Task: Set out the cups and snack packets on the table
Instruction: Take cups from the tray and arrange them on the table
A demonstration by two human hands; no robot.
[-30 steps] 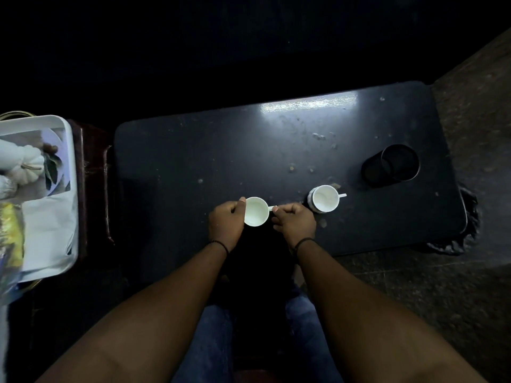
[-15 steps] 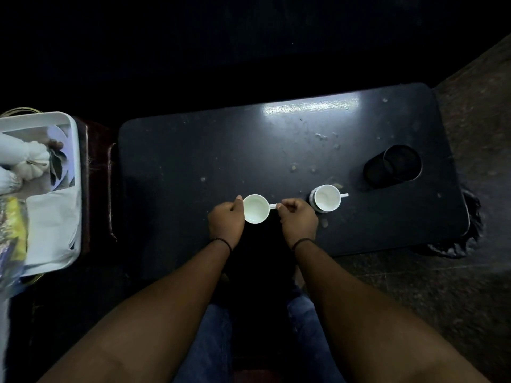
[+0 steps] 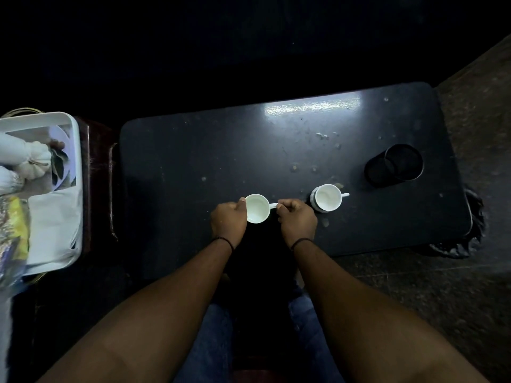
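A white cup (image 3: pixel 257 208) stands on the black table (image 3: pixel 193 161) near its front edge. My left hand (image 3: pixel 229 220) wraps the cup's left side. My right hand (image 3: pixel 297 218) pinches the cup's handle, which points right. A second white cup (image 3: pixel 327 197) stands just right of my right hand, handle to the right, untouched. Snack packets (image 3: pixel 13 230), yellow and shiny, lie in a white tray (image 3: pixel 74 125) at the far left, off the table.
A black round container (image 3: pixel 395 165) lies on the table's right part. The tray also holds white cloth or paper and a small white pumpkin-shaped thing. Crumbs or specks dot the table top. Dark floor lies to the right.
Both hands keep their hold on the cup. The cup and hands have barely shifted; the view moved slightly.
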